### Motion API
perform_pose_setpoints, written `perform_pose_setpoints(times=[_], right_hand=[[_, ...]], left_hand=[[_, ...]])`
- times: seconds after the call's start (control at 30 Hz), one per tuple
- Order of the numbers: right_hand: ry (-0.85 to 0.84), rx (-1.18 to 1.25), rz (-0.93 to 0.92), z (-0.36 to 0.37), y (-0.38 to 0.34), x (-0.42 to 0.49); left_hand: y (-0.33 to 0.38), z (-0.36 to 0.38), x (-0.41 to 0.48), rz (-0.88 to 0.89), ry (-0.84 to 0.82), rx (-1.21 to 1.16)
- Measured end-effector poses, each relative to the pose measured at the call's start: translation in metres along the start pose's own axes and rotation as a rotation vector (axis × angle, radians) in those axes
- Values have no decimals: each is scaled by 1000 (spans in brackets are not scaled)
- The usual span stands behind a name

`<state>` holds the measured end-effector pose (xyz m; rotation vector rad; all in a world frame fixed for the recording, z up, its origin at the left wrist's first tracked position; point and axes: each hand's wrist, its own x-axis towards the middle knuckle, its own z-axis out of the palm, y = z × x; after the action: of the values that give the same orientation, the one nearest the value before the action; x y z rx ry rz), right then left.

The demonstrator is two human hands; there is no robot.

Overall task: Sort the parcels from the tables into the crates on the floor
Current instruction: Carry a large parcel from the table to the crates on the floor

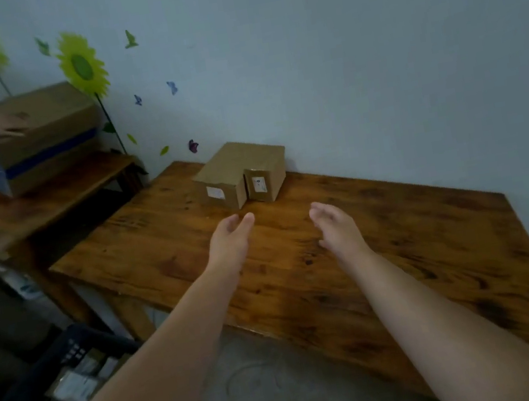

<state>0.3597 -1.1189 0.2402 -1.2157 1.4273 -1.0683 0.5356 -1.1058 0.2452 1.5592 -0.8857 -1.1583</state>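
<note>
dark crate (72,352) on the floor at left, stuff inside | big carton (51,130) up on the side table (49,206) | our left hand (231,240) over the table (419,245), fingers loose and straight-ish, gripping nothing | bigger parcel (231,174) and small parcel (262,185) touching, back by the wall (336,50) | our right hand (337,228) just short of them, fingers slightly curled, empty

At centre frame, a large brown cardboard parcel (218,180) and a small brown cardboard parcel (262,185) are set touching on a brown wooden table (402,247), against the wall (339,67), the small one at the right. A long cardboard box with a blue band (52,140) is placed on a second wooden table (32,206) at upper left, and a dark plastic crate (81,345) is set on the floor at lower left.
</note>
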Motion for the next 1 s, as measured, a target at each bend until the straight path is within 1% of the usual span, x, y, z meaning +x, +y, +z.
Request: perform_pose_setpoints(times=[0.17, 0.3, 0.47, 0.57, 0.7, 0.83, 1.0], right_hand=[[-14, -12, 58, 55, 0, 58], [-22, 6, 94, 99, 5, 119], [-13, 42, 202, 142, 7, 192], [11, 28, 250, 162, 3, 233], [23, -31, 359, 187, 8, 270], [62, -62, 428, 207, 16, 297], [137, -105, 463, 231, 20, 317]], left_hand=[[-5, -38, 65, -59, 12, -53], [-6, -56, 129, -71, 64, -40], [1, -75, 208, -98, 94, 34], [10, -87, 259, -97, 124, 57], [8, -96, 316, -160, 135, 68], [7, -97, 370, -175, 95, 114], [7, -97, 428, -236, -57, 182]])
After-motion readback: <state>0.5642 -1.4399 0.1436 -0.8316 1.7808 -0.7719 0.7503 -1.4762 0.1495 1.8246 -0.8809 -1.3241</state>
